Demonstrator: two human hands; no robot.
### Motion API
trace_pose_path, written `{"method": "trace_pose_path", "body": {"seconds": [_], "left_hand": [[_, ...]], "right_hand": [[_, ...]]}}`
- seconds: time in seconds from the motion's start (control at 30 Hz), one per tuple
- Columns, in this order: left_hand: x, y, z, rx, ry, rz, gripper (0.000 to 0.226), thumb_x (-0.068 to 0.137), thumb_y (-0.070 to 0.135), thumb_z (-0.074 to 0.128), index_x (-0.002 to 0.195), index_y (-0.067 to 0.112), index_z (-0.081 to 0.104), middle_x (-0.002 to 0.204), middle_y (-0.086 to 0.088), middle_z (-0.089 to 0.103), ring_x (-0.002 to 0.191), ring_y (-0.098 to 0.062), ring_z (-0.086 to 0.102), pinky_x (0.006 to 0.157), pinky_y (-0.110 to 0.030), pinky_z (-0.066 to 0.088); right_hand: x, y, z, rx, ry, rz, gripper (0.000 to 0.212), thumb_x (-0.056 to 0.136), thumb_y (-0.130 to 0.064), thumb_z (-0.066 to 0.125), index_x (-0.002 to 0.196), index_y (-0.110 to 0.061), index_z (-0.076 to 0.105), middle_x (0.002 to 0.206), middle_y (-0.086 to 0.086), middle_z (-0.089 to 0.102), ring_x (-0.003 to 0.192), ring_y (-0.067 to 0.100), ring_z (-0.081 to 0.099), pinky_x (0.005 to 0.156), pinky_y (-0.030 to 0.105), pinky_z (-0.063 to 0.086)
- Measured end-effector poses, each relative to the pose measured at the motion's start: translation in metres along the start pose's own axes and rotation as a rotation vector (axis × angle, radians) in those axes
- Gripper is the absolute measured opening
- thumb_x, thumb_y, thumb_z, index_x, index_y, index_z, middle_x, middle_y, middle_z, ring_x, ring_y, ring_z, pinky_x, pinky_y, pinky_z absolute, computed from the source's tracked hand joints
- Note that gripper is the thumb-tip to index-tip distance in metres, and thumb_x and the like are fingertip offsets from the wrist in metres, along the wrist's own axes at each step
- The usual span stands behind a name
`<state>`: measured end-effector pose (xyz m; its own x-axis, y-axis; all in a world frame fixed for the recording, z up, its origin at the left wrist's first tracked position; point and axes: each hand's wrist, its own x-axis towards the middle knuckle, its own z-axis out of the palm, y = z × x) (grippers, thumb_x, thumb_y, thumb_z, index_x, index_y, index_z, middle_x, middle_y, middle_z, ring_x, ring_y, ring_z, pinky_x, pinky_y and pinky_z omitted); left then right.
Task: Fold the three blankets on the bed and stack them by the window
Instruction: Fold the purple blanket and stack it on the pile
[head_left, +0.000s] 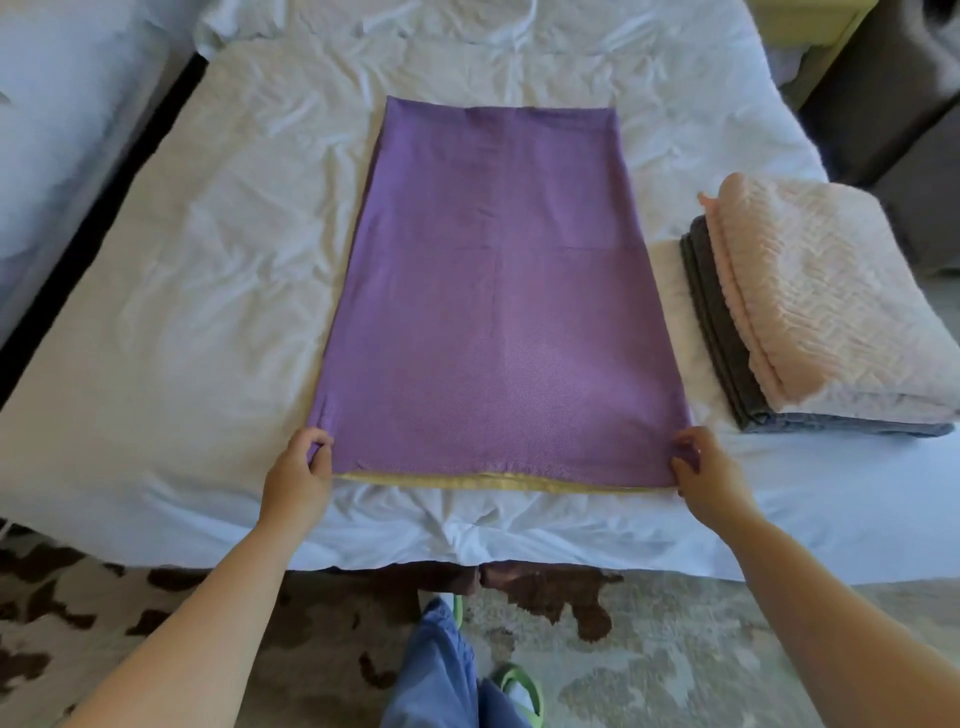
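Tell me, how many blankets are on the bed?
3: the purple blanket spread mid-bed, the pink blanket stacked on the grey blanket at right. None seems hidden.

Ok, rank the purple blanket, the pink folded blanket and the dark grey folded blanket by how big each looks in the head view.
1. Purple blanket, laid out long on the bed.
2. Pink folded blanket.
3. Dark grey folded blanket, mostly hidden under the pink one, so its true size is unsure.
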<state>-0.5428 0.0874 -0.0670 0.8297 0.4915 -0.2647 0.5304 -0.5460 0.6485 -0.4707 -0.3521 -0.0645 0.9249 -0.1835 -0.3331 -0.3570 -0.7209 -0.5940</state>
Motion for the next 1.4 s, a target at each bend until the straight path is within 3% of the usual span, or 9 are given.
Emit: {"method": "trace_pose_path", "body": {"seconds": [0.1,0.27,0.5,0.67,0.8,0.9,1.0,1.13,1.4], "left_hand": [[0.006,0.017,-0.027,-0.094,0.007,-0.006,0.007,0.093,0.018,0.056,0.088,0.023,0.058,0.081,-0.004,0.060,0.066,-0.030,0.060,0.068,-0.036,0.050],[0.025,0.074,-0.074,-0.432,0.024,-0.018,0.007,0.089,0.011,0.064,0.083,0.015,0.063,0.078,-0.009,0.052,0.054,-0.013,0.054,0.048,-0.016,0.053],[0.099,0.161,-0.115,-0.791,-0.045,-0.007,0.008,0.090,0.014,0.064,0.086,0.021,0.066,0.082,-0.005,0.063,0.067,-0.010,0.063,0.066,-0.021,0.057],[0.180,0.199,-0.117,-0.555,-0.068,0.104,0.039,0.068,0.010,0.084,0.096,0.028,0.065,0.090,0.005,0.070,0.080,-0.006,0.066,0.075,-0.023,0.051],[0.250,0.226,-0.106,-0.326,0.044,0.187,0.035,0.068,0.008,0.082,0.087,0.028,0.060,0.082,0.011,0.065,0.076,-0.006,0.063,0.064,-0.019,0.044],[0.299,0.247,-0.094,-0.250,0.101,0.209,0.022,0.075,0.019,0.078,0.084,0.025,0.058,0.077,0.011,0.061,0.073,-0.014,0.058,0.062,-0.025,0.042],[0.344,0.267,-0.082,-0.211,0.119,0.224,0.020,0.080,0.023,0.074,0.088,0.025,0.056,0.078,0.015,0.058,0.071,-0.005,0.055,0.062,-0.022,0.041],[0.406,0.287,-0.061,-0.194,0.092,0.198,0.013,0.087,0.020,0.066,0.095,0.020,0.056,0.081,0.005,0.060,0.075,-0.021,0.062,0.069,-0.031,0.046],[0.522,0.308,-0.006,-0.274,0.026,0.054,0.007,0.095,0.011,0.053,0.101,0.014,0.053,0.079,-0.007,0.064,0.063,-0.019,0.064,0.085,-0.047,0.054]], "right_hand": [[-0.004,-0.015,-0.023,0.160,0.085,0.019,0.019,0.089,-0.009,0.061,0.077,-0.024,0.055,0.074,0.009,0.061,0.062,0.027,0.061,0.059,0.035,0.047],[0.011,-0.058,-0.065,0.340,0.229,0.010,0.007,0.085,-0.014,0.063,0.082,-0.018,0.068,0.093,0.015,0.064,0.074,0.027,0.062,0.063,0.029,0.048],[0.083,-0.139,-0.107,0.474,0.367,-0.037,0.016,0.088,-0.017,0.062,0.075,-0.026,0.060,0.076,0.000,0.063,0.078,0.029,0.061,0.077,0.048,0.050],[0.137,-0.207,-0.113,0.412,0.448,-0.167,0.025,0.076,-0.029,0.078,0.090,-0.023,0.058,0.080,-0.007,0.061,0.073,0.010,0.059,0.068,0.025,0.044],[0.189,-0.244,-0.111,0.189,0.364,-0.190,0.053,0.064,-0.009,0.085,0.109,-0.003,0.058,0.101,0.013,0.059,0.092,0.025,0.057,0.080,0.030,0.043],[0.231,-0.259,-0.108,0.078,0.395,-0.204,0.039,0.073,0.008,0.066,0.111,-0.001,0.059,0.110,0.020,0.058,0.103,0.034,0.054,0.081,0.021,0.033],[0.279,-0.273,-0.106,0.041,0.404,-0.162,0.029,0.080,0.006,0.054,0.106,-0.004,0.061,0.111,0.019,0.057,0.103,0.036,0.053,0.086,0.030,0.036],[0.349,-0.283,-0.106,-0.002,0.371,-0.143,0.022,0.087,-0.002,0.053,0.108,-0.005,0.060,0.109,0.022,0.060,0.101,0.039,0.054,0.083,0.038,0.040],[0.487,-0.306,-0.082,-0.019,0.313,-0.118,0.028,0.086,0.003,0.046,0.108,-0.005,0.061,0.107,0.023,0.063,0.096,0.039,0.057,0.076,0.034,0.039]]}}
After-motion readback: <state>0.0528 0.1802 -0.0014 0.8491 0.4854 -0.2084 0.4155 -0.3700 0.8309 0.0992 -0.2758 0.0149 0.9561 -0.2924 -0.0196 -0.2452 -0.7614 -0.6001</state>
